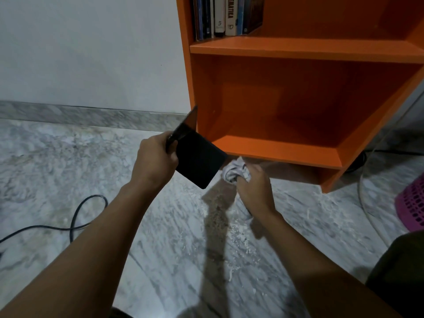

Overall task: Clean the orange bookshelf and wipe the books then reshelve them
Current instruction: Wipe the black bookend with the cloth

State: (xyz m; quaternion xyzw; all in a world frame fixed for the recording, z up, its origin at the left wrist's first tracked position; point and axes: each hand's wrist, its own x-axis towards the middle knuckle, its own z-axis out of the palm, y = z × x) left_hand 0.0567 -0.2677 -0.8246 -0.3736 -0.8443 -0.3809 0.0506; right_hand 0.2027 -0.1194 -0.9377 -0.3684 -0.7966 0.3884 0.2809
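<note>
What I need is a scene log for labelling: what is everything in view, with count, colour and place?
bookshelf: 1, orange, upper right
books: about seven, dark and white, upper shelf, left end
held book: 1, black, centre
cloth: 1, grey-white, beside held book
floor: 1, grey marble, below
cables: 2, black, floor left and far right
basket: 1, pink, right edge
left hand: 1, grips held book
right hand: 1, grips cloth

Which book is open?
The black book gripped in the left hand, in front of the orange bookshelf. Its covers are spread apart, while the other books stand shut in a row on the upper shelf.
</note>
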